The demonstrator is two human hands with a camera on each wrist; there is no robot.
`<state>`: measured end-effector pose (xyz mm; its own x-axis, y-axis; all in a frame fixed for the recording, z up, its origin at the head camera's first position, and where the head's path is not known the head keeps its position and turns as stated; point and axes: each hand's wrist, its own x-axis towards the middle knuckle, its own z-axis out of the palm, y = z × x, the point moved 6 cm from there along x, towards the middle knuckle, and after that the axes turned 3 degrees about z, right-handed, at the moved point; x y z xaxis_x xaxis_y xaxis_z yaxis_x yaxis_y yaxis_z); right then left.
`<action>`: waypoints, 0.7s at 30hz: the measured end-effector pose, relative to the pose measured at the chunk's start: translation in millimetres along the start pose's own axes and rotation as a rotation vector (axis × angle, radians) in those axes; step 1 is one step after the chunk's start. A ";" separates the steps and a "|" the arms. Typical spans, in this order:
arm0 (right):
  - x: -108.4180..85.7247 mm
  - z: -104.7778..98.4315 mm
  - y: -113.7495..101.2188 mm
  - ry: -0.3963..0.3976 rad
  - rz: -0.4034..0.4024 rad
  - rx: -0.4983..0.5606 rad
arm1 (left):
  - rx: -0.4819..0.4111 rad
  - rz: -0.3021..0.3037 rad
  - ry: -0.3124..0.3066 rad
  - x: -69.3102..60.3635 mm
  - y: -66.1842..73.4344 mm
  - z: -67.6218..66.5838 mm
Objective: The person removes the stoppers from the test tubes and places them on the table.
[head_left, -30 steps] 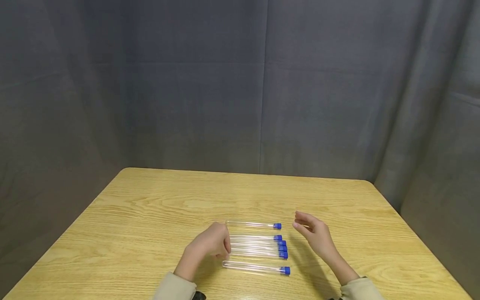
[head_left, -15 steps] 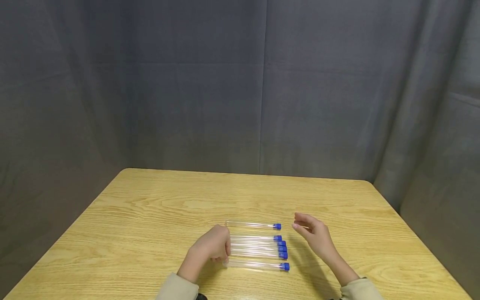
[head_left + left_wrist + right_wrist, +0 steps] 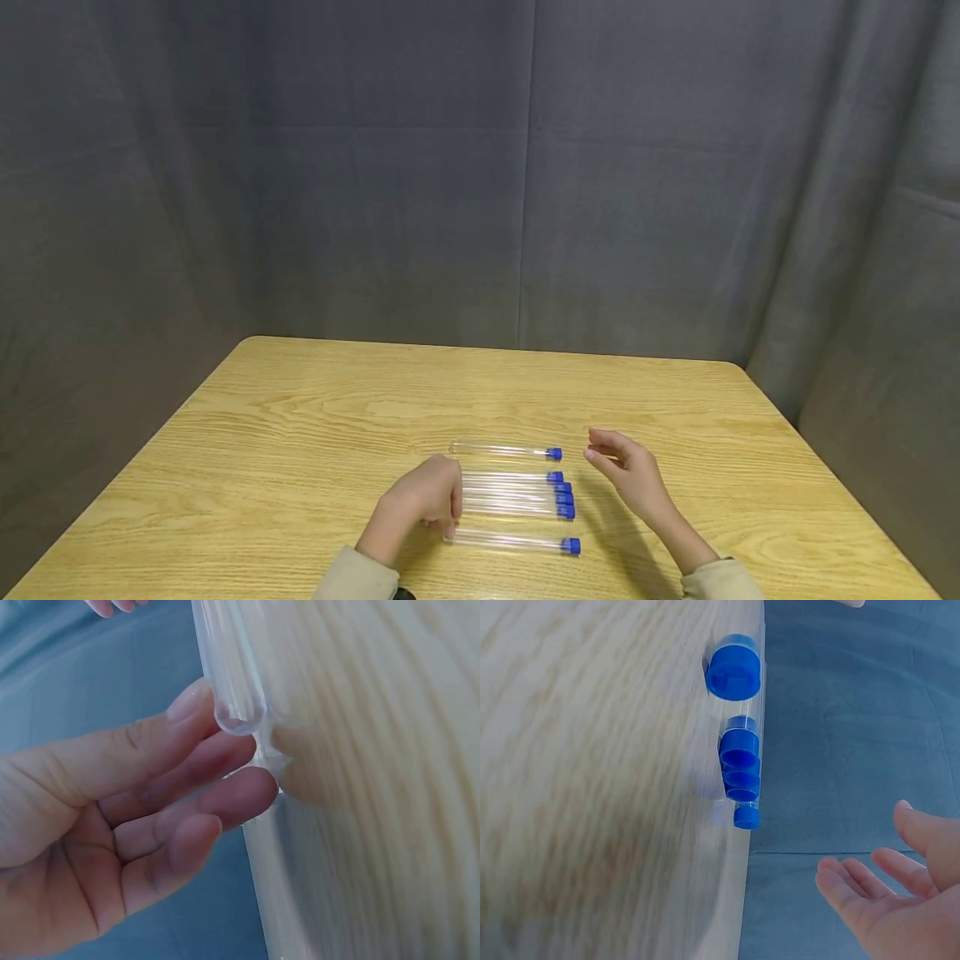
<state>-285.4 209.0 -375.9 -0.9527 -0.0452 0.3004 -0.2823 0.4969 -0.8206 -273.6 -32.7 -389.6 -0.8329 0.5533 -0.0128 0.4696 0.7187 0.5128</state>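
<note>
Several clear test tubes with blue caps lie on the table with their caps to the right. The nearest test tube [image 3: 510,542] lies apart at the front, four-square to none of the others. A close group of test tubes [image 3: 513,493] lies in the middle, and a single far test tube [image 3: 502,450] lies behind it. My left hand [image 3: 423,492] hangs over the rounded ends. In the left wrist view its thumb [image 3: 191,701] touches the end of a test tube [image 3: 234,682]; the other fingers bend loosely past it. My right hand [image 3: 633,475] hovers beside the caps with loosely bent fingers, holding nothing.
The wooden table [image 3: 315,400] has rounded far corners. Grey curtains [image 3: 390,208] hang behind it and along both sides. The blue caps [image 3: 739,754] line up near one another in the right wrist view.
The nearest test tube first shifted toward the group, then back toward the person, ending farther from the group. My left hand moved slightly nearer the person; the right hand barely moved.
</note>
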 end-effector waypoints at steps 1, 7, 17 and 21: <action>-0.3 0.1 0.3 0.000 0.001 0.001 | 0.000 -0.005 -0.009 0.0 -0.1 0.9; -1.4 0.6 2.1 0.002 -0.006 0.008 | -0.010 0.016 -0.017 -1.6 3.1 3.5; -2.0 0.8 0.6 0.000 -0.004 0.008 | 0.023 0.003 -0.052 -2.2 7.0 5.6; -2.3 1.1 3.0 -0.003 0.003 0.006 | 0.016 0.006 -0.065 -2.7 6.4 6.0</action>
<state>-284.2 209.7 -379.6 -0.9540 -0.0466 0.2963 -0.2800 0.4920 -0.8243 -266.6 -27.1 -391.5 -0.8095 0.5834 -0.0662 0.4794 0.7218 0.4991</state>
